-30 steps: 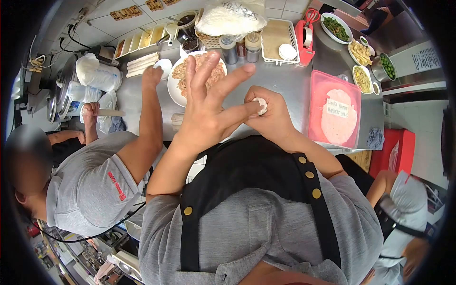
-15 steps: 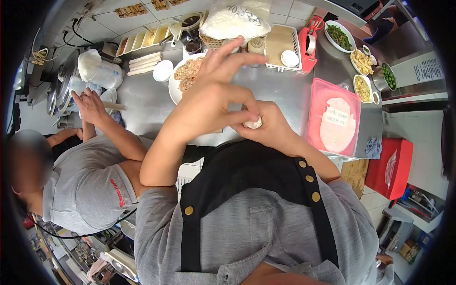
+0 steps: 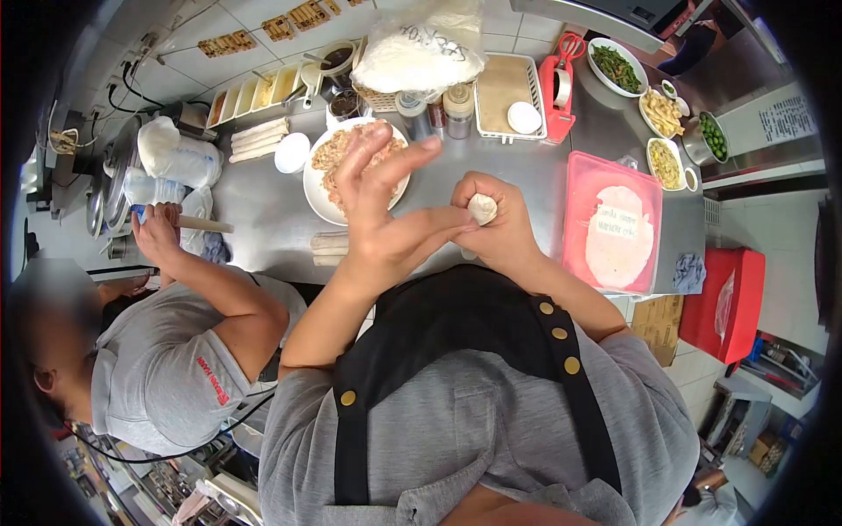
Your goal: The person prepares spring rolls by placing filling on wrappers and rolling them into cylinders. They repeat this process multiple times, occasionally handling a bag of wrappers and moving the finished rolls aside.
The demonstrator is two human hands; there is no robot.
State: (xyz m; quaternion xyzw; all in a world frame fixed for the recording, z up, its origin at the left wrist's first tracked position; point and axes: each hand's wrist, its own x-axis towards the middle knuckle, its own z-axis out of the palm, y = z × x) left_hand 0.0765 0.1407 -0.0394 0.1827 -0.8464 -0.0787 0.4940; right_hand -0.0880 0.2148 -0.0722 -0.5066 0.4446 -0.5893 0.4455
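Observation:
A small, pale, round dough piece (image 3: 482, 209) sits in my right hand (image 3: 504, 215), whose fingers curl around it. At its left edge, the thumb and forefinger of my left hand (image 3: 381, 197) come together on the dough, while its other fingers stretch up and apart. Behind my left hand is a white plate (image 3: 331, 213) of chopped, pinkish filling (image 3: 331, 162). Pale dough rolls (image 3: 328, 249) lie on the steel counter (image 3: 272, 210) beside my left wrist.
To the left, a co-worker's hand (image 3: 160, 235) holds a wooden stick (image 3: 206, 225). A pink lidded box (image 3: 611, 219) is at the right, with food bowls (image 3: 617, 67) beyond. Bottles (image 3: 458, 112), a white basket (image 3: 509, 83) and a red tape dispenser (image 3: 557, 96) line the back.
My left hand has lowered and tilted left, uncovering the bottles and more of the filling. The dough now shows more fully in my right hand. The co-worker's hand has moved down to the stick.

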